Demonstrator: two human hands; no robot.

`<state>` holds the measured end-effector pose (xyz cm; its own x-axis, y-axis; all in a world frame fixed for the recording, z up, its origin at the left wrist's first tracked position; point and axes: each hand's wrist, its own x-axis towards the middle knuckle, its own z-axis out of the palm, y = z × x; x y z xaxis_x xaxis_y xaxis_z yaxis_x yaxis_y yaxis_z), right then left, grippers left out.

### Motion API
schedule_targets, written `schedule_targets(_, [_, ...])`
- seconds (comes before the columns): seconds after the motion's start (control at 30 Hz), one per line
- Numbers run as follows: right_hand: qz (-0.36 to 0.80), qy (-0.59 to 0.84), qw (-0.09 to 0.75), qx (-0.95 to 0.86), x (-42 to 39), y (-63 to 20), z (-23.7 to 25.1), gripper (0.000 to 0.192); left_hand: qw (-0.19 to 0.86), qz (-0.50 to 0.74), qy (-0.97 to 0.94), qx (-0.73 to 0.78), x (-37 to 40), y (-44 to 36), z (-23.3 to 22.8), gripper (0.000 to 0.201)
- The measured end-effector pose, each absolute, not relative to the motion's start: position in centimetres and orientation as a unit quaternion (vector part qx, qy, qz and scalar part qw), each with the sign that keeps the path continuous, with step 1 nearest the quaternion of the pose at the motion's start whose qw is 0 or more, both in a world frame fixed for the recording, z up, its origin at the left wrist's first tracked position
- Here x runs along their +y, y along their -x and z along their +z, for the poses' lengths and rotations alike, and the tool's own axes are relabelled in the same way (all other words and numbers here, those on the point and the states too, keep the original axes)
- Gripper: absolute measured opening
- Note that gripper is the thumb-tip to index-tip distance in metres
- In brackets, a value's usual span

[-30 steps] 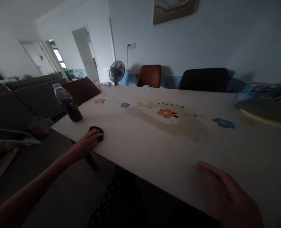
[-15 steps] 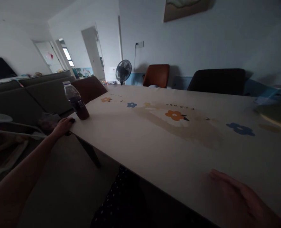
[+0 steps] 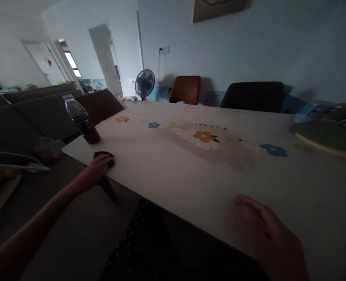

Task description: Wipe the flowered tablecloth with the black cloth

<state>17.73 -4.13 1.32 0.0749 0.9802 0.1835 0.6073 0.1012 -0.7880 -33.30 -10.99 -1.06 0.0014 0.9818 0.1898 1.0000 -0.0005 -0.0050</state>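
Note:
My left hand (image 3: 95, 171) is at the near left edge of the table, its fingers closed on a small dark rounded object (image 3: 109, 159) resting against the tabletop. What kind of object it is, I cannot make out. Just beyond that hand stands a clear plastic bottle (image 3: 83, 123) with a purple cap and dark liquid inside. My right hand (image 3: 274, 234) is at the near right side of the table, on or just above the surface. Its fingers are stretched out and nothing shows in them. Both hands are at the white table (image 3: 161, 171), whose cover has printed flowers.
A round green mat or board (image 3: 325, 134) lies at the right end. Behind the table are an orange chair (image 3: 185, 89) and a black chair (image 3: 253, 95); a brown chair (image 3: 99, 105) is at the left end. A fan (image 3: 144, 84) stands farther back.
My left hand has moved from the table's left corner toward me and to the right, bringing the dark object over the tabletop. My right hand has shifted slightly left. The view has turned slightly right.

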Motion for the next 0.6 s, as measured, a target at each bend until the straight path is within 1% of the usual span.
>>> schedule_targets(0.1, [0.253,0.629,0.374,-0.632,-4.3,-17.7,1.5,0.047,0.042,-0.082,0.759,-0.644,-10.4,24.2,-1.0,0.045])
schedule_targets(0.17, [0.253,0.638,0.376,-0.623,-4.3,-17.6,1.6,0.047,0.008,-0.111,0.827,-0.551,-9.7,17.5,-0.3,0.044])
schedule_targets(0.23, [0.249,0.637,0.395,-0.613,-4.4,-17.5,1.6,0.048,-0.005,-0.114,0.877,-0.466,-8.7,11.1,0.6,0.044])
schedule_targets(0.33, [0.236,0.643,0.426,-0.592,-4.8,-17.5,1.9,0.047,0.004,-0.144,0.906,-0.398,-6.7,3.5,1.3,0.037])
schedule_targets(0.4, [0.217,0.662,0.434,-0.571,-5.1,-17.6,2.3,0.046,0.015,-0.178,0.920,-0.349,-5.4,0.1,1.5,0.035])
schedule_targets(0.47, [0.199,0.682,0.436,-0.552,-5.5,-17.7,2.7,0.046,0.012,-0.197,0.927,-0.319,-4.4,-2.1,1.7,0.038])
schedule_targets(0.6, [0.194,0.690,0.428,-0.550,-6.1,-18.3,3.1,0.054,-0.019,-0.204,0.922,-0.330,-4.2,-3.5,3.1,0.045])
